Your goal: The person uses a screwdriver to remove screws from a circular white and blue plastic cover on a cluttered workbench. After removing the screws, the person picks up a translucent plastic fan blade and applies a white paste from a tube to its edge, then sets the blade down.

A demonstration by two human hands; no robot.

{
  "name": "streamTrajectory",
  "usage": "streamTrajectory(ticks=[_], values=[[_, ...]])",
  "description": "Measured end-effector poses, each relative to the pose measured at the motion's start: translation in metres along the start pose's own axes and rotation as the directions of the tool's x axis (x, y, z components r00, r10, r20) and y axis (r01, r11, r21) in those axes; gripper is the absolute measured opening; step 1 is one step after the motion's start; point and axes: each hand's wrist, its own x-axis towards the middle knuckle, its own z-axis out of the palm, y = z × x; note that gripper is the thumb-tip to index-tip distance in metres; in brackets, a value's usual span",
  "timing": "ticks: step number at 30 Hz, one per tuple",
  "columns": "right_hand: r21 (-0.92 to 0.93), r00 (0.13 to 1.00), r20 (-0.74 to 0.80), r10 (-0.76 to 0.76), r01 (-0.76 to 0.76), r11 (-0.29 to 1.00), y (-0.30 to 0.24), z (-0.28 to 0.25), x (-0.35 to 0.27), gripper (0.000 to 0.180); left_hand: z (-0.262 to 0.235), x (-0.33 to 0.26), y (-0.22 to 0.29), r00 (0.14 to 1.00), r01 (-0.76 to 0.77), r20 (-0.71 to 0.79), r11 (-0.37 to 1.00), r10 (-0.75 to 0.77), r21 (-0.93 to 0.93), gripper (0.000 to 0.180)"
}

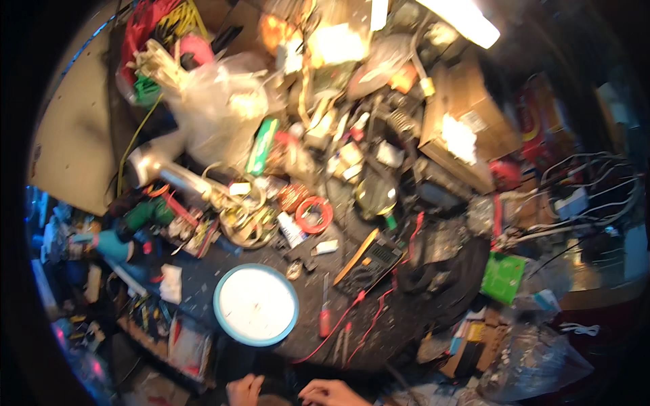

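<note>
Both hands sit at the lower edge below the cluttered dark desk [413, 318], left hand [244, 390] and right hand [333, 392] mostly cropped so neither grip can be judged, nearest the round white light-blue-rimmed dish [256, 304] and red-handled screwdriver [325, 318].

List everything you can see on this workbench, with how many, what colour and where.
round dish: one, white with light blue rim, near front edge
screwdriver: one, red handle, right of the dish
meter: one, dark with orange edge, centre right
test leads: red, trailing from the meter toward the front
wire coil: one, red, centre
plastic bag: one, clear, back left
cardboard box: one, brown, back right
circuit board: one, green, right
left hand: bottom edge, holding nothing visible
right hand: bottom edge, partly cut off
</note>
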Motion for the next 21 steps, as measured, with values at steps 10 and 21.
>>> streamTrajectory(ticks=[10, 21], values=[[-0.286, 0.851, -0.396, -0.344, 0.242, 0.927, -0.049, -0.002, 0.083, 0.056, -0.087, 0.133, 0.027, 0.858, -0.166, -0.467, 0.744, -0.215, -0.647, 0.049], [-0.802, 0.523, -0.233, -0.82, 0.374, 0.466, -0.074, -0.006, 0.1, 0.028, -0.043, 0.134, 0.057, 0.693, -0.406, -0.719, 0.854, 0.056, -0.324, 0.028]])
